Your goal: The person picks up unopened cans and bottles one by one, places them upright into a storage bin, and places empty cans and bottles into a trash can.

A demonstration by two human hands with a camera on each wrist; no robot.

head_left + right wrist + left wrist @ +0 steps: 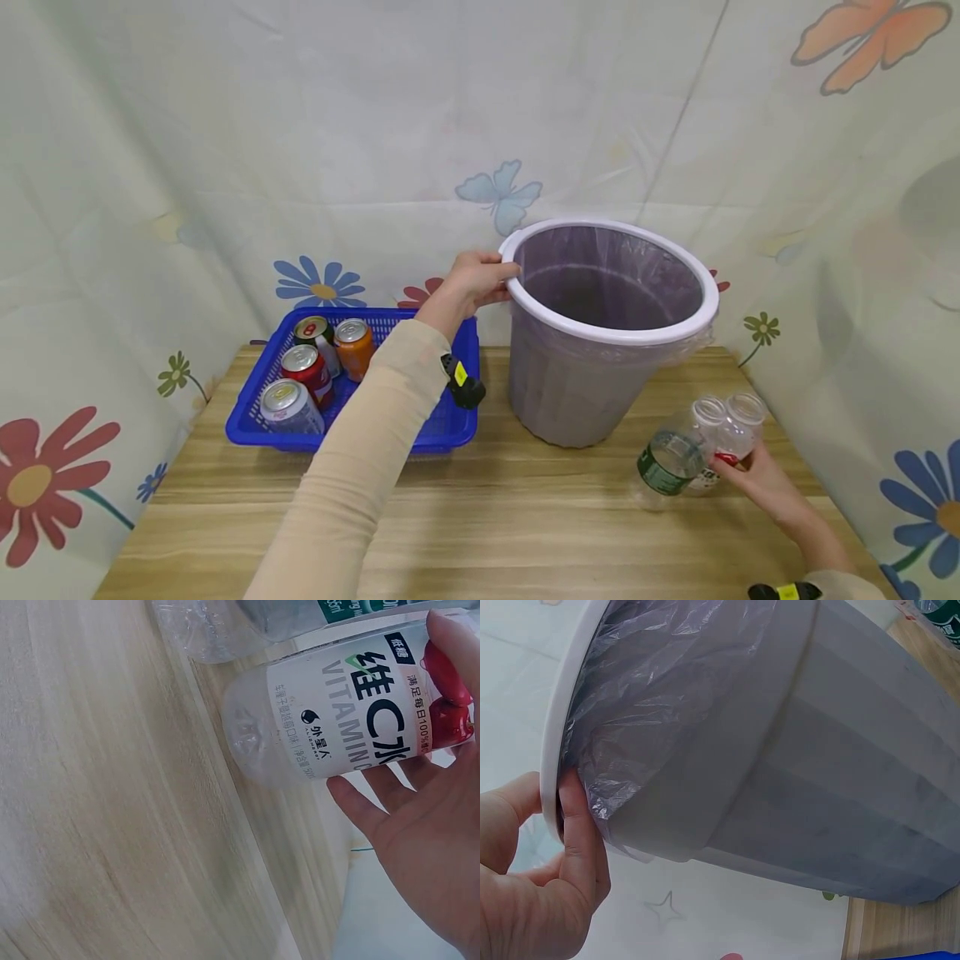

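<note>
My left hand (480, 279) grips the white rim (617, 333) of a grey bin, thumb on one side and fingers on the other. A translucent purple liner (660, 697) is folded over the edge, and the bin (570, 392) leans slightly to the right. At the right, my right hand (427, 832) holds a clear capless vitamin water bottle (337, 712) around its white label with red fruit. Right beside it is a clear bottle with a green label (662, 467). Both bottles overlap in the head view, their necks close together.
A blue plastic basket (243, 421) stands at the left, partly behind my left forearm. Inside are a white can (291, 408), a red can (309, 375), an orange can (354, 350) and a dark green can (317, 337). Flower-printed curtains surround the wooden table (525, 517).
</note>
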